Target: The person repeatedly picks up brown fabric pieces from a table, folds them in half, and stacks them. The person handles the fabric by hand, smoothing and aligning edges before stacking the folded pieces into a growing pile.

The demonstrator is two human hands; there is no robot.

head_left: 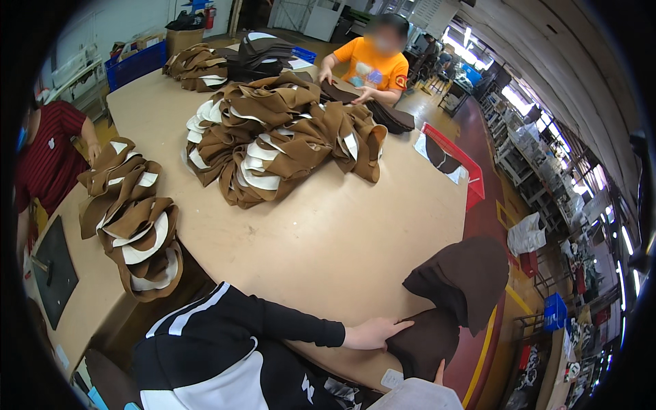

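A curved dark brown fabric piece [427, 343] lies at the table's near right edge. My left hand [371, 334] grips its left edge, with one finger stretched over the top and the other fingers partly hidden. At the piece's lower right edge, only a finger or so of my right hand [439, 373] shows; a pale grey shape covers the rest. Just beyond is a stack of larger dark brown curved pieces [466, 277], overlapping the piece at my hands. A small white label [392, 378] sits below the piece.
Heaped brown-and-white pieces [273, 147] cover the table's [328, 225] far middle, with another row [137, 212] at left. Across the table, a person in orange [376, 65] handles dark pieces. A person in dark red [58, 150] stands left. A red crate [471, 181] adjoins the right edge.
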